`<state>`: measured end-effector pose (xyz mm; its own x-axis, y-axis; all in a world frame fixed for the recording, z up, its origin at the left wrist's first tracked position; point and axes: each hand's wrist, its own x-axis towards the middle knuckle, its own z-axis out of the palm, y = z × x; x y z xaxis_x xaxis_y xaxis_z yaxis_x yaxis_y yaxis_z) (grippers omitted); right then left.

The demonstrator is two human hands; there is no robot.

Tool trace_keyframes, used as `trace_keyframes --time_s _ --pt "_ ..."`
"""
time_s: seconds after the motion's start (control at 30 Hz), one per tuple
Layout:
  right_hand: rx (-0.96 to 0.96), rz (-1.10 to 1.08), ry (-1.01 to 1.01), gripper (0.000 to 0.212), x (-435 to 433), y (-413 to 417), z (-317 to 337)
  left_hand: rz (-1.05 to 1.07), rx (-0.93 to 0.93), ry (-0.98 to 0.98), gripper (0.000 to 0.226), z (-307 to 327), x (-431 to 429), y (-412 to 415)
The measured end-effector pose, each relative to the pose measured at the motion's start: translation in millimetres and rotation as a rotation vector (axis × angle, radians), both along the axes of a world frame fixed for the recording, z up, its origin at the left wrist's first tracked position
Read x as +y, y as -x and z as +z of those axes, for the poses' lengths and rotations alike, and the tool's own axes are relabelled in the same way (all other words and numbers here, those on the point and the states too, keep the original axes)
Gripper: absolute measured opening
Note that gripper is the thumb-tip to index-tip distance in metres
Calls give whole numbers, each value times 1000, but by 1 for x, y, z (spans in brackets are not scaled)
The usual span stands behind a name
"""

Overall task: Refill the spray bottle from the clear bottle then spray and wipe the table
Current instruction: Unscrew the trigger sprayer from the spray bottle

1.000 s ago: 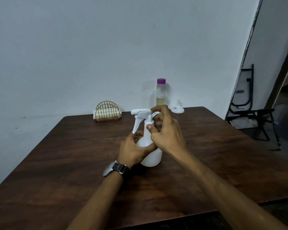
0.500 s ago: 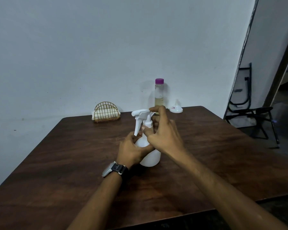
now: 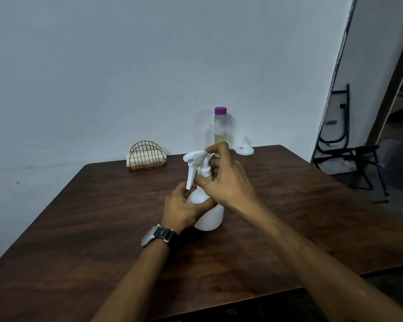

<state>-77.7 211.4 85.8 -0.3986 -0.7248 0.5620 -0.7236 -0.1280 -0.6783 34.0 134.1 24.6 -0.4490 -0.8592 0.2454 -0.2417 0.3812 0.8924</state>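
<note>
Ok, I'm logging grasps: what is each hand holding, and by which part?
Both hold the white spray bottle: the left hand grips its body, the right hand grips its spray head and neck.

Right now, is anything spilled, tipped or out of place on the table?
Nothing stands out. The spray bottle stands upright, left hand gripping its body, right hand at its head. The clear bottle is upright and capped, the funnel rests mouth-down beside it. No liquid shows on the table.
</note>
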Motion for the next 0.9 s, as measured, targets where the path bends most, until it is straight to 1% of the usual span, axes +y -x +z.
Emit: trace_keyframes --time_s 0.1,0.13,0.27,0.33,0.4,0.47,0.53,0.6,0.67,0.73,0.8,0.9 --pt "66 -12 -18 40 0 1 2 -1 12 -15 63 1 2 0" --pt "76 -10 -45 41 0 1 4 -5 11 -15 64 1 2 0" --pt "52 30 -112 51 2 5 5 -4 4 -11 60 2 1 -1" --pt "36 48 -117 60 4 5 5 -4 1 -9 57 1 0 -1" --pt "11 45 -98 68 4 3 4 -1 -5 -8 61 0 -1 -1" --pt "3 16 -35 57 2 1 2 5 -5 -1 69 0 0 0" --pt "22 -7 -27 48 0 1 2 7 3 -3 69 2 2 0" --pt "66 3 -112 50 1 3 6 1 12 -14 62 3 3 0" --pt "99 37 -201 56 2 6 12 -3 8 -19 62 5 5 -1" --pt "112 61 -244 58 3 8 18 0 12 -16 61 5 5 -1" --pt "84 59 -231 59 3 7 18 3 16 -8 59 5 5 -1" --pt "57 28 -150 52 0 4 12 2 11 -1 62 6 6 -1"
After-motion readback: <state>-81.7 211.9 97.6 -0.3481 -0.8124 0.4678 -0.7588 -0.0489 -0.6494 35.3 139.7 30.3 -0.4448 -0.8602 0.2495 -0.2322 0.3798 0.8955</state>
